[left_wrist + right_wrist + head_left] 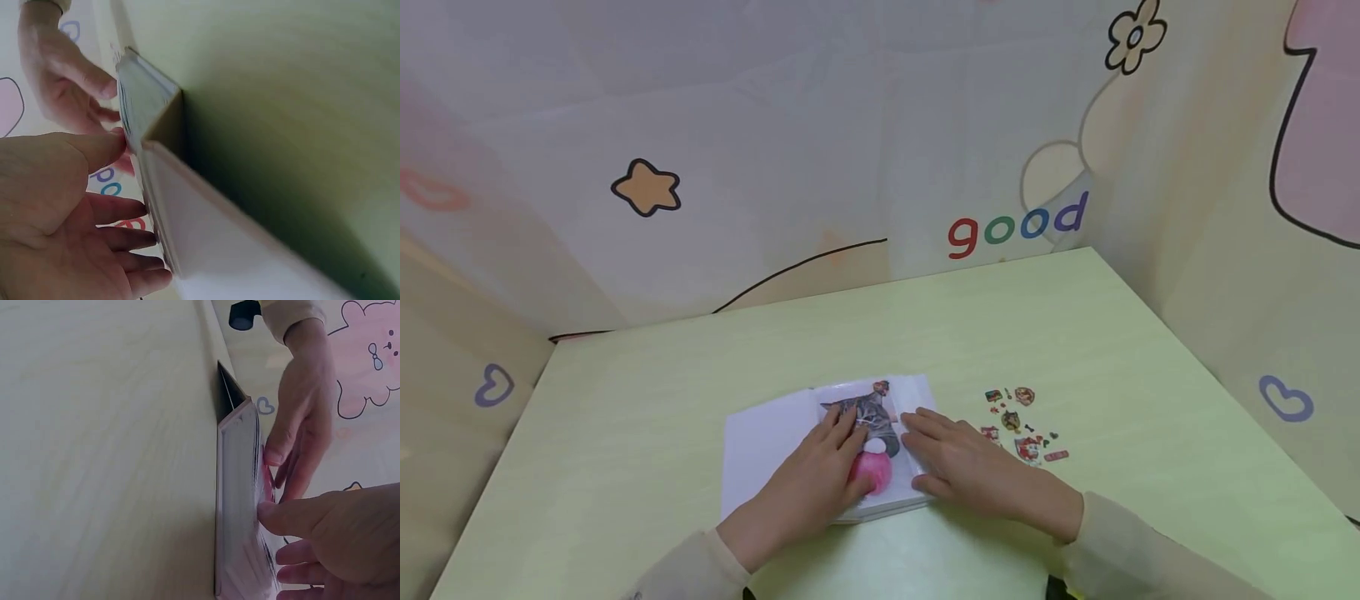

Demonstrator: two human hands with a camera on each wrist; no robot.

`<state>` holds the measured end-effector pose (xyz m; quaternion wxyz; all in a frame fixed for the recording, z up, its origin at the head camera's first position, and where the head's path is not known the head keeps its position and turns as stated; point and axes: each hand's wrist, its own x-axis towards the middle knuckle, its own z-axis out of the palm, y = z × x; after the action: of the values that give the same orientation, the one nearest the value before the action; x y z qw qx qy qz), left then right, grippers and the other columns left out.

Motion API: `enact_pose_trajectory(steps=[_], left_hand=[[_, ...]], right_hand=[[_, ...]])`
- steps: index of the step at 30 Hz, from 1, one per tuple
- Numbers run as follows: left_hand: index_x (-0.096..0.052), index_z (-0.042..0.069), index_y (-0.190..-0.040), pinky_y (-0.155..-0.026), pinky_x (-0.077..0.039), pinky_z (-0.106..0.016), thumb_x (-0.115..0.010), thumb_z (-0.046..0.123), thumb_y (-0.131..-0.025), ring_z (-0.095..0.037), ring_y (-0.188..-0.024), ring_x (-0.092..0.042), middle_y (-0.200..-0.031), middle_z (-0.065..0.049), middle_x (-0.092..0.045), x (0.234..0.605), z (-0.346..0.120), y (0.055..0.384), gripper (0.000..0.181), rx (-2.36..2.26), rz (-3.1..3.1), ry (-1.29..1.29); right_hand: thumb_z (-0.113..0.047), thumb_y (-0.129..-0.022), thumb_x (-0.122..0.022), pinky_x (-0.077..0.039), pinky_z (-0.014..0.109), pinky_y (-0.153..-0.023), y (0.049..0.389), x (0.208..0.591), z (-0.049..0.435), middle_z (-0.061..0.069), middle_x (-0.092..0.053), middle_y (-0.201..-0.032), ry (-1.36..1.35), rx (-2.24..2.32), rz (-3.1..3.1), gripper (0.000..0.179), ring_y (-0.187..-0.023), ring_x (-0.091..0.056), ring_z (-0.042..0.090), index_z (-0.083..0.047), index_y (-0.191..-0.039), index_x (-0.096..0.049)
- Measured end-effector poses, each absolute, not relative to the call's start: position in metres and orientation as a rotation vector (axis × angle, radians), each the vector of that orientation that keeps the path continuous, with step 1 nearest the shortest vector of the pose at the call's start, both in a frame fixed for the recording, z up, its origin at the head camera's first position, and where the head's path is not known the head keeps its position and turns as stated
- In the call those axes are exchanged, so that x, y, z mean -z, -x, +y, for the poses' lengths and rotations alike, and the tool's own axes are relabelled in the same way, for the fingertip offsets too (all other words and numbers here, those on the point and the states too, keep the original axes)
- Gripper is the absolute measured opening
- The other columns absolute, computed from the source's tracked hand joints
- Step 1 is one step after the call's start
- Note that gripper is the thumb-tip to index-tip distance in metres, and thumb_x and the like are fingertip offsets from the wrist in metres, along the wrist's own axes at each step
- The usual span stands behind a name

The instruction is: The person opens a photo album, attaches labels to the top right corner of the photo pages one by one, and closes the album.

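Note:
A thick album [842, 508] with a white cover [760, 450] lies open on the table. Its top page bears a picture of a grey tabby cat [871, 410] and a fluffy pink round shape with a white part [872, 471]. My left hand [808, 471] rests on that page, fingers extended over the cat and thumb by the pink shape. Along the page's right side lies my right hand [973, 462], its fingers straight and touching the sheet. The right wrist view shows the stacked page edges [237, 487], with my right thumb [281, 515] at the top sheet.
Several small colourful stickers [1028, 450] are spread on the pale green table [700, 358] to the right of the album. Printed curtains [775, 167] enclose the table at the back and sides. A dark object [1058, 588] shows at the bottom edge, under the right sleeve.

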<state>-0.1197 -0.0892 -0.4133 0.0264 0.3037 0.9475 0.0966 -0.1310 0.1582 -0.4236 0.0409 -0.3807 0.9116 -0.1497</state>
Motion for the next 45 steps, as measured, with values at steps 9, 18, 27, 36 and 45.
enact_pose_trajectory(steps=[9,18,27,36,45], left_hand=[[-0.056,-0.009,-0.142,-0.117,-0.036,-0.051,-0.069,0.037,-0.099,-0.049,-0.144,-0.038,-0.151,-0.031,-0.046,0.417,-0.092,0.109,0.064,-0.265,2.975,-1.035],[-0.052,-0.007,-0.146,-0.117,-0.035,-0.052,-0.064,0.045,-0.101,-0.048,-0.147,-0.034,-0.155,-0.030,-0.041,0.421,-0.093,0.104,0.070,-0.191,2.968,-1.033],[-0.045,-0.005,-0.152,-0.119,-0.032,-0.051,-0.067,0.052,-0.097,-0.047,-0.150,-0.027,-0.161,-0.029,-0.034,0.418,-0.094,0.102,0.082,-0.054,2.908,-1.055],[-0.048,-0.003,-0.151,-0.120,-0.031,-0.049,-0.053,0.041,-0.107,-0.045,-0.151,-0.027,-0.160,-0.027,-0.036,0.414,-0.097,0.105,0.063,-0.127,2.890,-1.020],[-0.046,-0.003,-0.152,-0.121,-0.029,-0.048,-0.052,0.038,-0.107,-0.045,-0.151,-0.026,-0.161,-0.027,-0.035,0.417,-0.097,0.102,0.061,-0.109,2.896,-1.029]], right_hand=[[-0.024,-0.101,-0.064,-0.043,0.058,-0.109,0.143,0.419,0.148,0.019,-0.043,-0.159,1.238,0.441,2.775,0.056,-0.149,-0.036,0.037,0.005,-0.148,-0.051],[-0.025,-0.105,-0.055,-0.037,0.058,-0.114,0.153,0.424,0.132,0.015,-0.037,-0.163,1.179,0.395,2.760,0.056,-0.153,-0.029,0.034,0.001,-0.153,-0.046],[-0.034,-0.107,-0.055,-0.034,0.058,-0.115,0.167,0.422,0.127,0.012,-0.030,-0.167,1.086,0.319,2.756,0.062,-0.154,-0.026,0.032,-0.002,-0.157,-0.040],[-0.033,-0.107,-0.055,-0.038,0.058,-0.114,0.184,0.418,0.126,0.013,-0.034,-0.166,1.117,0.168,2.761,0.060,-0.153,-0.029,0.035,-0.002,-0.157,-0.041],[-0.047,-0.108,-0.049,-0.031,0.057,-0.118,0.205,0.426,0.128,0.019,-0.031,-0.165,0.921,0.241,2.770,0.073,-0.153,-0.027,0.037,0.003,-0.159,-0.032]])
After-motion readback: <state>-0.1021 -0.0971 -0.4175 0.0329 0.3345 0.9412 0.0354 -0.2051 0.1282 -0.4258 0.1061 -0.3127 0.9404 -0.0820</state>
